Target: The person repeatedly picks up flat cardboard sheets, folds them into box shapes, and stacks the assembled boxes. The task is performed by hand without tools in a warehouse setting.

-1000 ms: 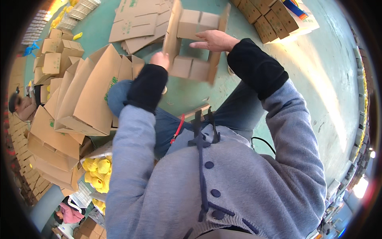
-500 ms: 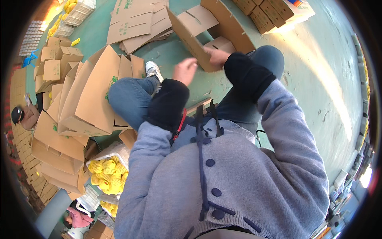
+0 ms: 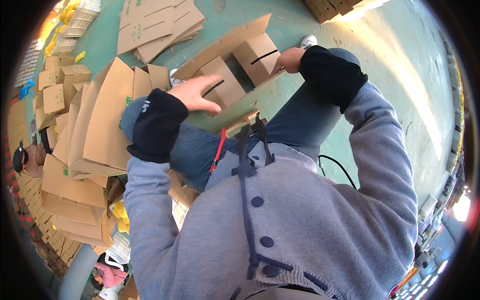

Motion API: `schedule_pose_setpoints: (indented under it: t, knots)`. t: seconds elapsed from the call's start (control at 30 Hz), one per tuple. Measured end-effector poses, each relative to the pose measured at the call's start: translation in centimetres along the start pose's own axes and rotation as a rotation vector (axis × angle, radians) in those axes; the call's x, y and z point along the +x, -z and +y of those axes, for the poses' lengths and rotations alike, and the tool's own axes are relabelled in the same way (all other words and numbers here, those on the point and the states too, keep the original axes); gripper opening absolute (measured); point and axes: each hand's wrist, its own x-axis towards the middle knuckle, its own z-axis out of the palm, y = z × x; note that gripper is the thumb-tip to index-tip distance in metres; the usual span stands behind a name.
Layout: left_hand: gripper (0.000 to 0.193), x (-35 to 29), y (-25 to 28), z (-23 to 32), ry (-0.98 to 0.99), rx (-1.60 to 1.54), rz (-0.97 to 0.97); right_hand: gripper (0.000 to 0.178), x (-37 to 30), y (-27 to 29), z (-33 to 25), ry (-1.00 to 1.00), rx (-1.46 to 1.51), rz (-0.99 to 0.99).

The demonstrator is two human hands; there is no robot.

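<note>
A brown cardboard box [image 3: 257, 52] lies between my knees, its slotted flaps folded inward over a gap in the middle. My right hand [image 3: 290, 61] grips the box's right end, the fingers partly hidden by its edge. At the box's left end, my left hand [image 3: 197, 94] is spread, thumb and fingers apart over the near-left flap. Whether its fingertips touch the cardboard I cannot tell. Black cuffs cover both my wrists.
Flat cardboard sheets [image 3: 150, 25] are stacked beyond the box. Several open boxes [image 3: 107, 120] crowd my left side, near yellow netted items [image 3: 120, 215]. More boxes [image 3: 335, 10] stand at the far right. Two people, one in pink [image 3: 110, 275], are at the left.
The box has turned from its tilted stance to lie lower and nearer, its flaps now facing me. My left hand has moved left and spread open; my right hand stays at the box's right end.
</note>
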Motion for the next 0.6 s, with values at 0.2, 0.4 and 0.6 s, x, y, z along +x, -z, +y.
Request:
schedule_pose_setpoints:
  t: [0.2, 0.4, 0.6]
  knots:
    - [0.050, 3.1, -5.9, -1.3, 0.174, -0.140, -0.386, 0.052, 3.7, -0.8, 1.7, 0.016, 0.125, -0.136]
    - [0.023, 4.9, -8.8, -9.2, 0.310, -0.535, -0.287, 0.027, 9.9, -2.7, 4.9, 0.057, -0.154, -0.362]
    - [0.020, 6.6, -13.0, -12.8, 0.330, -0.268, -0.062, 0.036, 8.4, -4.8, 0.2, -0.312, -0.330, 0.104]
